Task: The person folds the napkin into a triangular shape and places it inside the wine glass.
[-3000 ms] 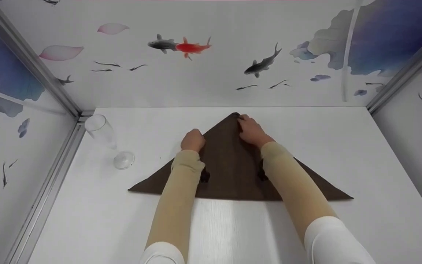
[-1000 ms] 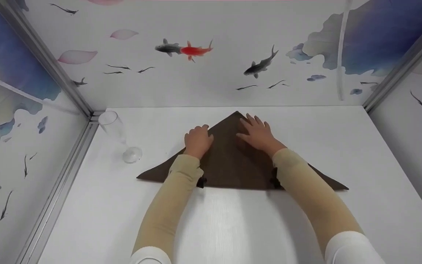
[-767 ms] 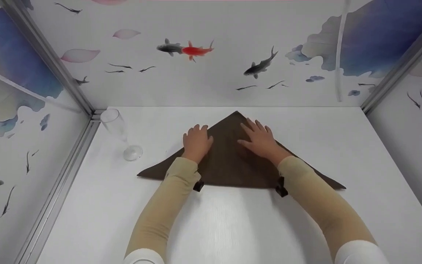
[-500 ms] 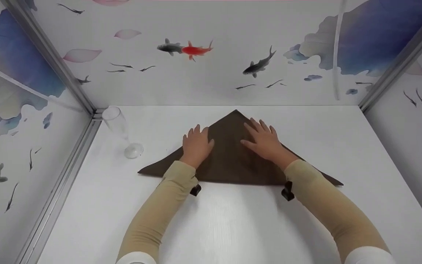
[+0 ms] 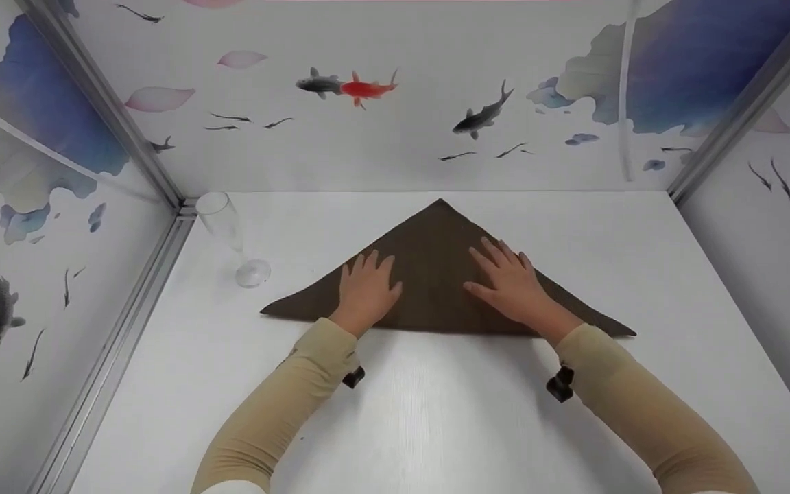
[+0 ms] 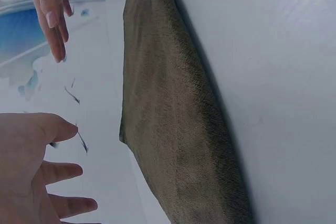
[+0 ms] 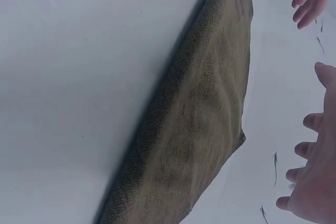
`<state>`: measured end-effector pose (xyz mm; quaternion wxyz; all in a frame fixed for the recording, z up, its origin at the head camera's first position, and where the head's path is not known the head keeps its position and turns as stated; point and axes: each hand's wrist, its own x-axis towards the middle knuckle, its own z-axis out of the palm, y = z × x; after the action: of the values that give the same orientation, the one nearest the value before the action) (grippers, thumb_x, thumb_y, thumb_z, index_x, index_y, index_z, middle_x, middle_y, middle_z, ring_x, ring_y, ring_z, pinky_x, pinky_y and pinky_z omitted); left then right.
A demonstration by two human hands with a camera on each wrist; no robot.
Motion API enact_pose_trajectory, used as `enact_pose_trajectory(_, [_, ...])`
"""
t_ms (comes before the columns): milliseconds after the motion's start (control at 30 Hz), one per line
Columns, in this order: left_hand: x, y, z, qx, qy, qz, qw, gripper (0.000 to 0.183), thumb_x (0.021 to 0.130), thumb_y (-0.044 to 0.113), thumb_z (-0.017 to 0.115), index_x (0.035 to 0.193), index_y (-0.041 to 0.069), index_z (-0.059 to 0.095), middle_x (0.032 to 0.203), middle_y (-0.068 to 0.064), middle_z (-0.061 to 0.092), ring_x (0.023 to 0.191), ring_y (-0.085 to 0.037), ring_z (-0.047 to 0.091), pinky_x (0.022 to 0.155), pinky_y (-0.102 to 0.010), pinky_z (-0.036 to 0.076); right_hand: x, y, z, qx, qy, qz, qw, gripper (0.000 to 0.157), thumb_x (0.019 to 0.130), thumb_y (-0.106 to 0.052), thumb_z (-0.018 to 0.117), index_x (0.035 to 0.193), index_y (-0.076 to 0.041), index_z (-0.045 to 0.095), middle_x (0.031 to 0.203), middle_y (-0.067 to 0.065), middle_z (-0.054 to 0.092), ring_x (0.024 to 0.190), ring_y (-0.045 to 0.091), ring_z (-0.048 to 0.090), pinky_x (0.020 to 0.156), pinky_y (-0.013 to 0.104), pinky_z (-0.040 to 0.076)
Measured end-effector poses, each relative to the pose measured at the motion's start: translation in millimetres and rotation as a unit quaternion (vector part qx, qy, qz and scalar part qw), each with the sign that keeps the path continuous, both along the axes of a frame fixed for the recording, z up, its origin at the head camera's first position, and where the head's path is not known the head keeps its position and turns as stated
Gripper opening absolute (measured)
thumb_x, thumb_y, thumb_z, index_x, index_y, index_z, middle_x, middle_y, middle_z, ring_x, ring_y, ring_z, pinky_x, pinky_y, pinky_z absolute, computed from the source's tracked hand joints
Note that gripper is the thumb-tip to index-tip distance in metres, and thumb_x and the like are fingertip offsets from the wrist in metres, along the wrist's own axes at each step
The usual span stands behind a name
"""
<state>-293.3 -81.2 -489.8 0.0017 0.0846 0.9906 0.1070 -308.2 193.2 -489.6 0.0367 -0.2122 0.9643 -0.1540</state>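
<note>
A brown towel (image 5: 429, 288) lies folded into a triangle on the white table, its peak pointing away from me and its long folded edge nearest me. Over its left half is my left hand (image 5: 366, 285), fingers straight and spread. My right hand (image 5: 510, 283) is spread the same way over the right half. Both wrist views show a gap between hands and towel, so they hover above it. In the left wrist view the towel's thick fold (image 6: 194, 103) runs along the side near the camera. Neither hand holds anything.
A clear stemmed glass (image 5: 222, 218) stands upright at the table's back left, beyond the towel's left corner. White panels printed with fish and lotus leaves (image 5: 395, 151) close off the back and both sides, with metal rails (image 5: 100, 110) at the corners.
Three seconds ago both hands were at the towel's upper edges, the right by the peak. Since then the fingers have straightened and both hands have drawn back toward me. The towel keeps its triangle.
</note>
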Motion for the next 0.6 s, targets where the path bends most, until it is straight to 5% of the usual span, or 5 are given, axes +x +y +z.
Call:
enact_pose_trajectory(300, [27.1,-6,-3.1,0.001,0.006,-0.037,0.9993,0.054,0.097,0.037,0.057,0.145,0.013,0.047,0.150,-0.017,0.039,0.138,-0.039,0.032,0.109,-0.060,0.024,29.5,13,-4.2,0.017,0.021,0.015,1.000,0.074,0.097,-0.055,0.049,0.154,-0.012,0.029,0.160,0.015,0.017,0.145,0.040,0.010,0.110,0.065,0.008])
enact_pose_trajectory(600, [48.5,-14,-7.8,-0.054,0.016,-0.077,0.9954,0.056,0.097,0.040,0.059,0.146,0.016,0.046,0.150,-0.015,0.039,0.138,-0.038,0.033,0.108,-0.060,0.026,58.9,28,-13.0,0.008,0.018,0.011,1.000,0.075,0.096,-0.055,0.051,0.153,-0.011,0.031,0.159,0.016,0.019,0.145,0.040,0.011,0.110,0.066,0.008])
